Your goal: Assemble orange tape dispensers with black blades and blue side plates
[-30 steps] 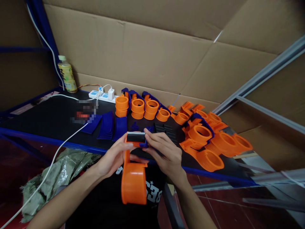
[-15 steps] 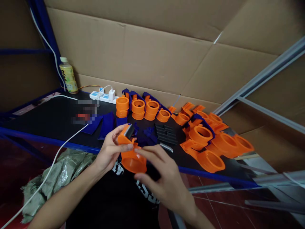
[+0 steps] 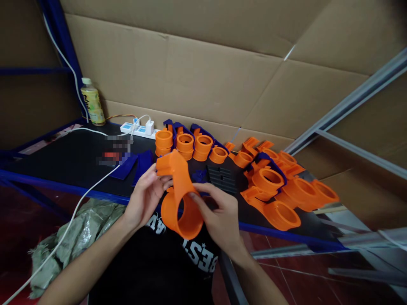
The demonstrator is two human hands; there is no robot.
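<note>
Head view: your left hand (image 3: 144,199) pinches the upper end of the orange piece (image 3: 182,186) with curled fingers, and your right hand (image 3: 222,216) is closed on its ring, thumb over the rim. You hold it before your black shirt (image 3: 152,262), at the near edge of the black tabletop (image 3: 76,156). Beyond rises a cardboard wall (image 3: 190,67), with a bottle (image 3: 94,103) and power strip (image 3: 141,131) near its foot. Below, you have a crumpled sack (image 3: 82,241) leftward and red tiles (image 3: 273,284) rightward.
</note>
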